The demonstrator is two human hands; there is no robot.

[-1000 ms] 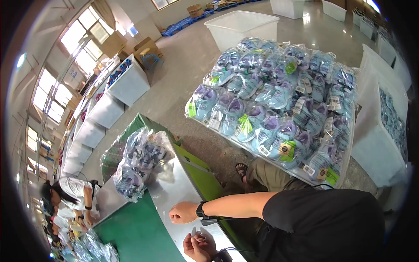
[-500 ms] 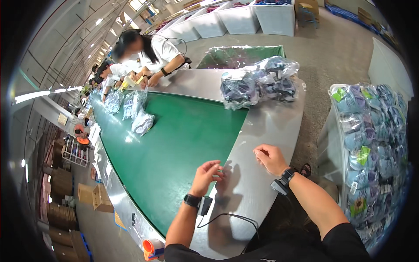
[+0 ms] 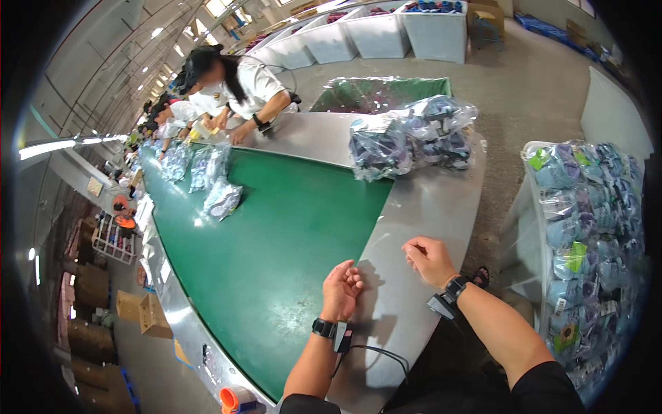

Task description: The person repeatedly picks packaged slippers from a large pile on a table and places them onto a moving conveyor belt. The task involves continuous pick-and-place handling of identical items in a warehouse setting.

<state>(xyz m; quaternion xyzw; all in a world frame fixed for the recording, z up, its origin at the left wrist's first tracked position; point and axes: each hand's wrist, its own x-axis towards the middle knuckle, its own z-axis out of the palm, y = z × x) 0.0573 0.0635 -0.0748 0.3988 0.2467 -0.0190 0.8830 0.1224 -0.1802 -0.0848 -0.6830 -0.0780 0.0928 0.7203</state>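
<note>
My left hand [image 3: 342, 290] hovers palm-up over the edge between the green conveyor belt [image 3: 276, 255] and the metal tabletop [image 3: 386, 303]. Its fingers are loosely curled, apart from the thumb, and hold nothing. To its right, my right hand [image 3: 429, 260] hangs above the metal surface with fingers folded in; nothing shows in it. Both wrists wear black straps with small boxes, and a cable runs from the left one. Beyond my hands, clear bags of blue-purple shoes [image 3: 414, 138] lie on the tabletop's far corner. More bagged shoes [image 3: 224, 198] rest on the belt farther off.
On the right stands a white bin [image 3: 518, 231] packed with bagged blue shoes. Across the belt, a co-worker [image 3: 255, 90] in white works at the table edge beside a plastic-lined green container [image 3: 431, 87]. An orange-rimmed cup [image 3: 234, 399] sits at the lower left.
My left hand has shifted right and turned its palm upward. My right hand stays nearly in place. The co-worker's hands have moved slightly, and the whole view has tilted a little.
</note>
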